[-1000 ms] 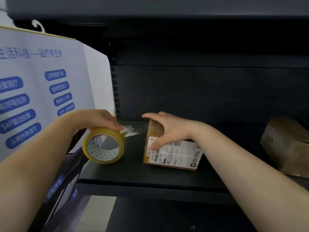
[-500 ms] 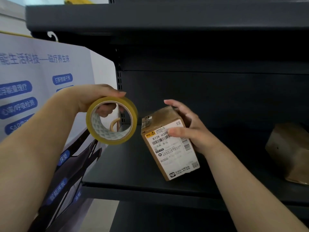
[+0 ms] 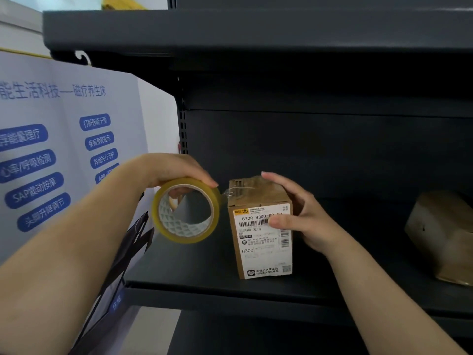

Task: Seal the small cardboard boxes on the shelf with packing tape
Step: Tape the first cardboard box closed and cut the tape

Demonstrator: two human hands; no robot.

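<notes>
Standing upright on the shelf (image 3: 204, 280), the small cardboard box (image 3: 261, 239) has its long axis vertical and its label facing the camera. The tape roll (image 3: 186, 210) hangs just left of the box's top edge, its open core facing the viewer, so the coming pull runs rightward across the box top. The left hand (image 3: 169, 170) grips the roll from above, fingers curled over its rim. A clear strip seems to bridge from roll to box top, though glare makes this uncertain. The right hand (image 3: 304, 216) clasps the box's right side, thumb on the label and fingers over the top, steadying it. Another box (image 3: 442, 237) lies well apart at the right.
</notes>
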